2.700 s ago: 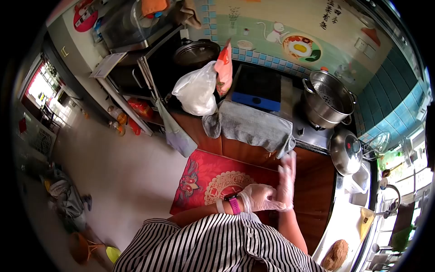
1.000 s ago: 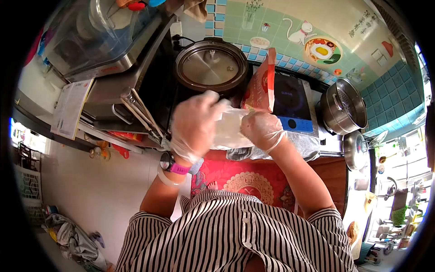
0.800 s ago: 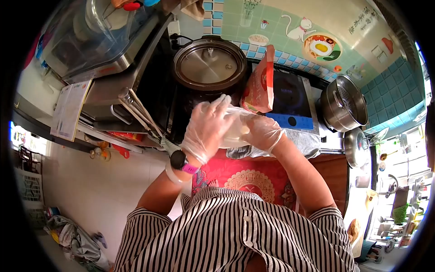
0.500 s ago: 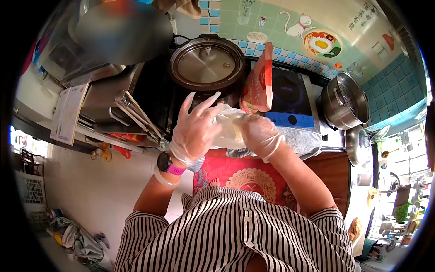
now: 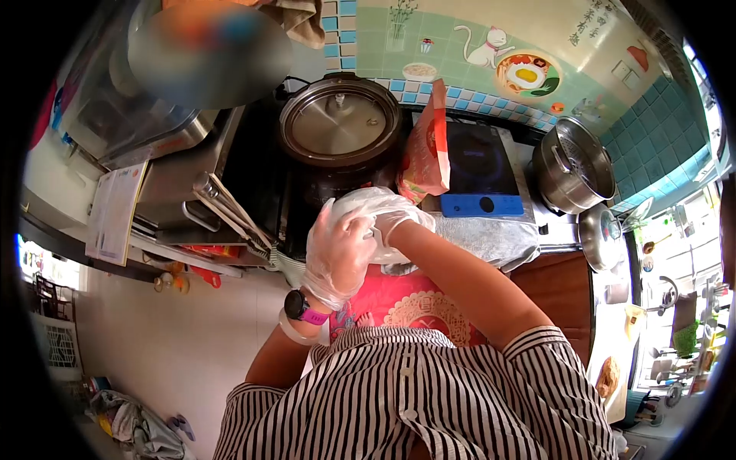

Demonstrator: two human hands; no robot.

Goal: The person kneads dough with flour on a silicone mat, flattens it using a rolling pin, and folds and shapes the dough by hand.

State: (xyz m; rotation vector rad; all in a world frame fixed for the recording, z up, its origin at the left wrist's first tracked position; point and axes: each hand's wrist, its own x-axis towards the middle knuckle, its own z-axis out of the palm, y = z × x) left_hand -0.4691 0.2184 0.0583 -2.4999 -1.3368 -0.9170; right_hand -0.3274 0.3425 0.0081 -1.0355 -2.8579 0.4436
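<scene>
A bag (image 5: 410, 205) is gripped by the left hand (image 5: 343, 253), the right hand (image 5: 386, 221) sunk inside, grip hidden, illegible wall characters (image 5: 589, 21) beyond.

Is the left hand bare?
No, a translucent glove covers the left hand, its cuff ending near the watch.

Just left of the induction cooker (image 5: 481, 165) stands the packet (image 5: 427, 149), with the lidded pot (image 5: 340, 126) farther left. Right of the cooker is the steamer pot (image 5: 563, 180); right and nearer, the pan lid (image 5: 600, 236). Before it lies the towel (image 5: 491, 236); front-left, the plastic bag (image 5: 366, 201).
</scene>
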